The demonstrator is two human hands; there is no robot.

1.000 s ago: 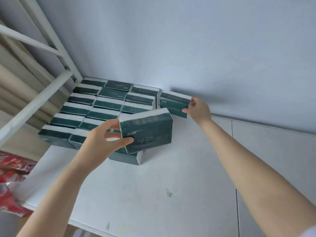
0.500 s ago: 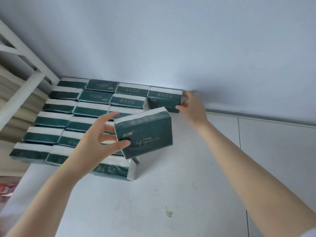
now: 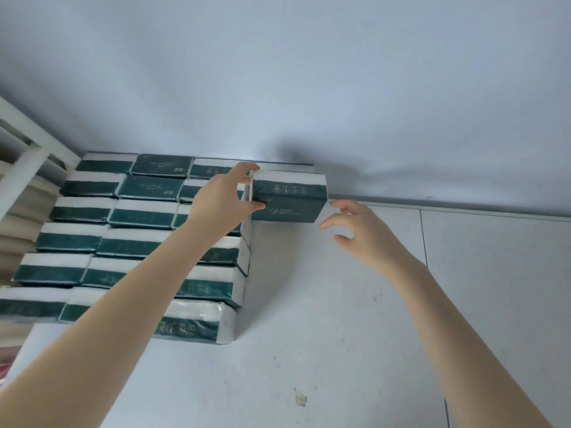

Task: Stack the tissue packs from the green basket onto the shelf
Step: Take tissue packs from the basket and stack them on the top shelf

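From the head camera, a pile of tissue packs (image 3: pixel 139 214) fills the left back part of the white shelf (image 3: pixel 309 335), in three columns running from the wall (image 3: pixel 309 88) toward the front. The pile's right edge forms a straight line. The left hand (image 3: pixel 225 199) reaches over the pile and pinches the left end of one green and white tissue pack (image 3: pixel 289 196), fingers on top and thumb on its front face. This pack sits at the pile's back right corner, its left end touching the pile's right edge, close to the wall; whether it rests on the shelf cannot be told. The thin edge of another pack shows just behind it, against the wall. The right hand (image 3: pixel 364 230) hovers to the right of the pile, just beside the held pack's right end, fingers spread and loosely curled, gripping nothing. To the right of the pile and in front of it the shelf is bare, crossed by a seam (image 3: pixel 424 242) and a small mark (image 3: pixel 299 398). A white frame (image 3: pixel 18 168) stands at the pile's left.
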